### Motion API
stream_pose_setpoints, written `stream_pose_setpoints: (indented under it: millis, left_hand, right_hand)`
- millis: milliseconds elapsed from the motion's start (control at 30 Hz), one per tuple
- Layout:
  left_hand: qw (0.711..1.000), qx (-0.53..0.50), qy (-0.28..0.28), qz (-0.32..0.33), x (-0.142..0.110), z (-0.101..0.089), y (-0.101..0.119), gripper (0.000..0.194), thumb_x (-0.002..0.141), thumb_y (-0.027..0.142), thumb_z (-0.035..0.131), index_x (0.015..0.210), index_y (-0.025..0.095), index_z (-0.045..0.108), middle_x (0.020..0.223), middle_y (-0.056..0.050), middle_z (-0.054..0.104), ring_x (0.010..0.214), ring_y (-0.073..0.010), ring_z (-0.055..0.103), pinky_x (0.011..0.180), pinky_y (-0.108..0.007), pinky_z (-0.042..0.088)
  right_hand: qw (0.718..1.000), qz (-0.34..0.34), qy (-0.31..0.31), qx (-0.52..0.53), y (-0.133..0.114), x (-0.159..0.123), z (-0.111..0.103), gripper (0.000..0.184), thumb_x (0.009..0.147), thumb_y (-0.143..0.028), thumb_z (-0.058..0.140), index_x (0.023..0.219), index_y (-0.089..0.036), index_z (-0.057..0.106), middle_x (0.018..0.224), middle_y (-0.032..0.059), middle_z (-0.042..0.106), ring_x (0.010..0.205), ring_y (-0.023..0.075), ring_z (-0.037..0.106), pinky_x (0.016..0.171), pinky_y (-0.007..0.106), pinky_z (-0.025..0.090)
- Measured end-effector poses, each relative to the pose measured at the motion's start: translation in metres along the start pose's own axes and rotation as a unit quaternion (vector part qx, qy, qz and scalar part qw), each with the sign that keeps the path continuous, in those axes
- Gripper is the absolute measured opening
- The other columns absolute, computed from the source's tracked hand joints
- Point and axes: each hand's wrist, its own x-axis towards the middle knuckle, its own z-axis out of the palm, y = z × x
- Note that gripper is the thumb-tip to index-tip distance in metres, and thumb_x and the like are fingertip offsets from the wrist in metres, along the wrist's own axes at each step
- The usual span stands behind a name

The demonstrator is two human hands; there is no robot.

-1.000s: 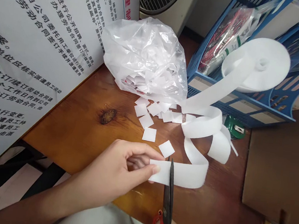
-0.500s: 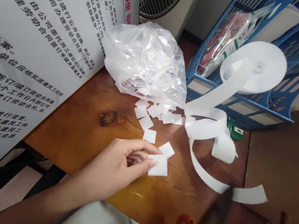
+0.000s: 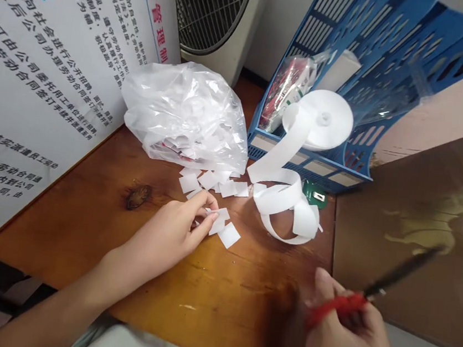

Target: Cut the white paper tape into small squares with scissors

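Note:
My left hand (image 3: 168,230) pinches a small white square (image 3: 222,215) between thumb and fingertips, just in front of a loose pile of similar squares (image 3: 207,179). A single white square (image 3: 229,235) lies on the table to the right of those fingertips. At the lower right, my right hand (image 3: 348,345) is closed around red-handled scissors (image 3: 339,307), whose dark blades point up and to the right. Motion blurs both hand and scissors. A white strip (image 3: 276,198) lies in loose curls between the hands, running up to a white roll (image 3: 336,118).
A clear plastic bag (image 3: 189,107) of white squares stands behind the pile. Beside it is a blue file rack (image 3: 365,172), with a green tape measure (image 3: 315,196) in front. A printed board (image 3: 60,65) borders the wooden table (image 3: 83,223) on the left; a fan (image 3: 210,9) stands behind.
The view has shifted. My left hand has moved its square toward the pile. My right hand has come into view with the scissors. The strip's free end now curls inward.

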Motion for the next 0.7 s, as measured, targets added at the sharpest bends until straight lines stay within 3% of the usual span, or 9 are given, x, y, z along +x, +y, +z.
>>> stream_pose_setpoints:
  millis: [133, 233, 333, 400, 500, 567, 700]
  left_hand:
    - [0.999, 0.035, 0.004, 0.005, 0.003, -0.001, 0.005, 0.012, 0.104, 0.03, 0.045, 0.098, 0.023, 0.053, 0.078, 0.002, 0.073, 0.063, -0.0185, 0.064, 0.06, -0.026, 0.037]
    - [0.997, 0.07, 0.0, 0.011, 0.003, -0.003, 0.008, 0.014, 0.104, 0.029, 0.043, 0.1, 0.022, 0.054, 0.076, 0.0, 0.072, 0.063, -0.0199, 0.065, 0.061, -0.027, 0.04]
    - [0.995, 0.092, -0.016, 0.021, 0.002, -0.002, 0.007, 0.017, 0.105, 0.03, 0.041, 0.101, 0.022, 0.055, 0.082, -0.002, 0.072, 0.067, -0.0212, 0.067, 0.064, -0.029, 0.043]
    - [0.995, 0.087, -0.006, 0.055, 0.002, 0.0, 0.003, 0.017, 0.105, 0.03, 0.043, 0.099, 0.022, 0.057, 0.105, -0.006, 0.073, 0.092, -0.0241, 0.07, 0.077, -0.032, 0.048]
    - [0.988, 0.082, 0.07, 0.113, 0.004, 0.005, -0.003, 0.013, 0.101, 0.027, 0.051, 0.096, 0.022, 0.062, 0.141, -0.009, 0.058, 0.131, -0.0276, 0.055, 0.104, -0.037, 0.042]
    - [0.98, 0.084, 0.12, 0.133, 0.005, 0.005, -0.006, 0.01, 0.099, 0.023, 0.055, 0.097, 0.021, 0.064, 0.137, -0.009, 0.058, 0.13, -0.0262, 0.054, 0.107, -0.037, 0.04]
    - [0.979, 0.05, 0.146, 0.136, 0.0, 0.002, -0.001, 0.009, 0.099, 0.019, 0.055, 0.096, 0.02, 0.064, 0.103, -0.003, 0.067, 0.099, -0.019, 0.063, 0.09, -0.03, 0.046]
  right_hand:
    - [0.998, -0.009, -0.034, -0.057, -0.019, 0.02, 0.036, 0.042, 0.071, -0.049, 0.084, 0.084, -0.012, 0.069, 0.073, -0.0004, 0.061, 0.064, 0.006, 0.053, 0.058, 0.013, 0.041]
    - [0.995, -0.006, -0.053, -0.079, -0.019, 0.036, 0.045, 0.041, 0.068, -0.046, 0.085, 0.078, -0.01, 0.07, 0.065, -0.0008, 0.058, 0.06, 0.0064, 0.05, 0.056, 0.015, 0.038]
    - [0.995, -0.003, -0.057, -0.083, -0.014, 0.045, 0.045, 0.028, 0.066, -0.032, 0.083, 0.082, -0.011, 0.072, 0.066, 0.0001, 0.062, 0.059, 0.0074, 0.05, 0.056, 0.017, 0.038]
    - [0.996, -0.017, -0.025, -0.078, -0.013, 0.046, 0.042, 0.022, 0.065, -0.025, 0.08, 0.08, -0.012, 0.07, 0.067, 0.0004, 0.061, 0.06, 0.0075, 0.049, 0.056, 0.017, 0.037]
    - [0.995, -0.066, 0.053, -0.049, -0.019, 0.045, 0.033, 0.017, 0.067, -0.021, 0.075, 0.074, -0.014, 0.062, 0.066, 0.0003, 0.056, 0.063, 0.009, 0.05, 0.057, 0.018, 0.04]
    - [0.991, -0.096, 0.089, -0.007, -0.027, 0.042, 0.026, 0.017, 0.068, -0.022, 0.072, 0.073, -0.015, 0.057, 0.071, 0.0014, 0.057, 0.067, 0.0113, 0.056, 0.06, 0.02, 0.046]
    - [0.981, -0.135, 0.123, 0.071, -0.051, 0.032, 0.015, 0.026, 0.071, -0.029, 0.077, 0.086, -0.015, 0.062, 0.102, 0.0136, 0.07, 0.085, 0.0236, 0.07, 0.08, 0.038, 0.06]
